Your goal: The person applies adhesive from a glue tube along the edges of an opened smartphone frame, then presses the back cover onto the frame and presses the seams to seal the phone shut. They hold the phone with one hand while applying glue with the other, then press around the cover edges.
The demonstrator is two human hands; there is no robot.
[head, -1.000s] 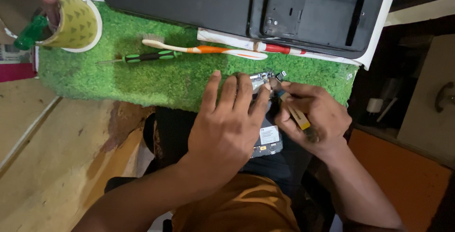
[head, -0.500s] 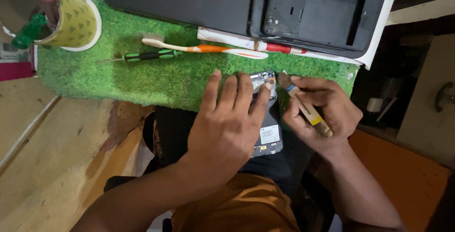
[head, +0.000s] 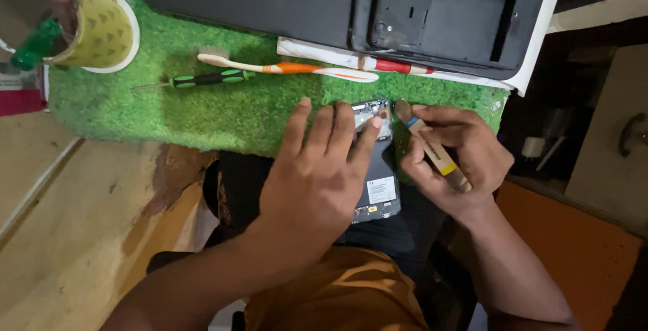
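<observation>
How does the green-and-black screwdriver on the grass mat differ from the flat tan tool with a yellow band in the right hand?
The green-and-black screwdriver lies untouched on the green grass mat; the flat tan tool with a yellow band is gripped in the right hand. The screwdriver lies nearly level and ends in a thin shaft; the tan tool slants and ends in a broad rounded blade. Both are slim hand tools.

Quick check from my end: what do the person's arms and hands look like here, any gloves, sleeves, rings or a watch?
Both are bare. The left hand and the right hand wear no gloves, and no ring shows on the fingers in view. Both forearms are uncovered down to the bottom edge of the picture, with no sleeve or cuff showing and no watch or band at either wrist. Nails are short and unpainted.
</observation>
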